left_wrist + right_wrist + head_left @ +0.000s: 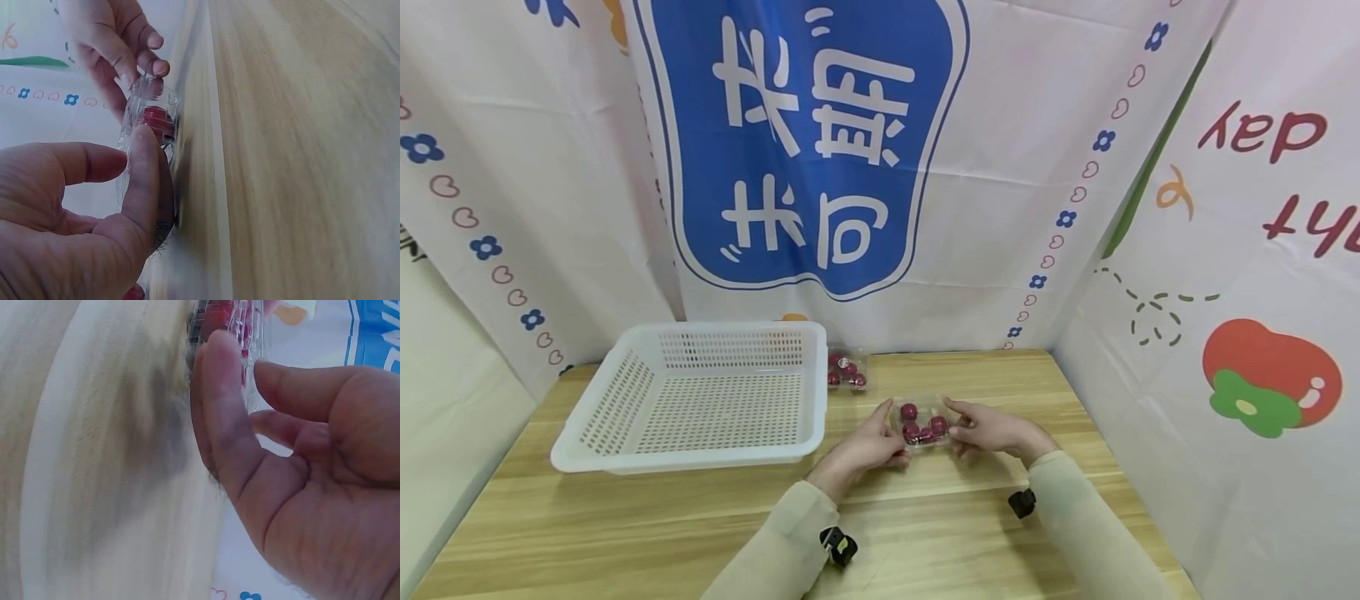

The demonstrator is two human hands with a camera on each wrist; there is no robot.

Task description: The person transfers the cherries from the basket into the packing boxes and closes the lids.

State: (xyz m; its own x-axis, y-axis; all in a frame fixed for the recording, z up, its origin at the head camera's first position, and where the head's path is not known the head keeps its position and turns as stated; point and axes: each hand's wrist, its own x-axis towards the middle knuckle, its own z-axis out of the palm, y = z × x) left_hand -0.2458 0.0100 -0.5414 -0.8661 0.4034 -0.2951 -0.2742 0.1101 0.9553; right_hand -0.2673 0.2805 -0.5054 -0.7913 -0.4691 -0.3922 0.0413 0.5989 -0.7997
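Note:
A small clear plastic box (pixel 929 402) with several dark red round fruits (pixel 938 424) in it is low over the wooden table, between the two hands. My left hand (pixel 872 442) grips the box's left side, thumb at the top edge and fingers along the side. On the opposite side my right hand (pixel 1000 429) holds the box in the same way. From the left wrist view, the box (pixel 167 95) appears edge-on with red fruit (pixel 157 119) behind its wall. The right wrist view shows only part of the box beyond the fingers (pixel 224 369).
A large white perforated plastic basket (pixel 696 461) stands on the table (pixel 625 525) to the left. Just right of it, near the back, sits a second clear box (pixel 859 358) of dark red fruits. Printed white cloths (pixel 1000 167) hang behind and at the sides.

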